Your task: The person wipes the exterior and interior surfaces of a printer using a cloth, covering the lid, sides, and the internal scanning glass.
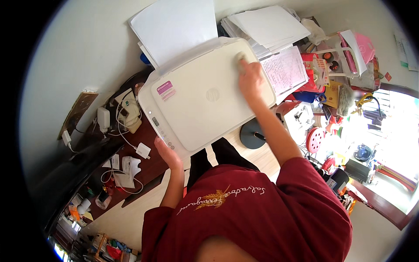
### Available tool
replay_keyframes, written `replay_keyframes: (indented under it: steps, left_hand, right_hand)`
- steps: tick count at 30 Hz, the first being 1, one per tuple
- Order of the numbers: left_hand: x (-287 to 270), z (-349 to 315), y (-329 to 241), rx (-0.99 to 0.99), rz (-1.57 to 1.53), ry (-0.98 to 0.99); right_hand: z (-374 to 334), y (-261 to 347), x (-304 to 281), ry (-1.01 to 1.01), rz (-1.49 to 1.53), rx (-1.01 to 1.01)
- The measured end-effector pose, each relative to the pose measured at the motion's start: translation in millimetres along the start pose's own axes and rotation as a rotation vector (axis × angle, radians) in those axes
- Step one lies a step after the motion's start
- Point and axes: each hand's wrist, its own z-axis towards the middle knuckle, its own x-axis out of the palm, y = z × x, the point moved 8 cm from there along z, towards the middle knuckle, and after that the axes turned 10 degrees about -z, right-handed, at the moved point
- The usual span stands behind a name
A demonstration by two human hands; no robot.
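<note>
A white printer [187, 118] with a flat lid stands in front of me, tilted in the view. It has a purple sticker near the lid's left edge and a control strip along its left side. My right hand [252, 83] is over the lid's far right part, fingers closed on a small pale cloth [240, 56] that touches the surface; motion blurs it a little. My left hand [168, 155] holds the printer's near left corner beside the buttons, some of its fingers hidden by the edge. White paper [176, 30] rises from the feed at the printer's back.
Paper stacks [270, 26] and a handwritten sheet [286, 70] lie right of the printer. Bags and a red holed disc [315, 139] crowd the right side by a window. At left, a dark red desk [150, 163] carries chargers [142, 150] and white cables. A black round base [252, 134] stands below.
</note>
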Motion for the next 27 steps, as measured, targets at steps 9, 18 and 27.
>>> replay_keyframes:
  steps: [9,18,27]
  left_hand:
    - [-1,-1,-2,-0.017,0.032,0.034]
    - [31,-31,-79,0.42,0.48,0.132]
    - [166,-99,-68,0.691,0.991,0.915]
  right_hand:
    - [62,63,2,-0.181,-0.115,-0.591]
    - [105,7,-6,0.033,-0.47,-0.551]
    - [95,30,1,-0.022,-0.221,-0.581]
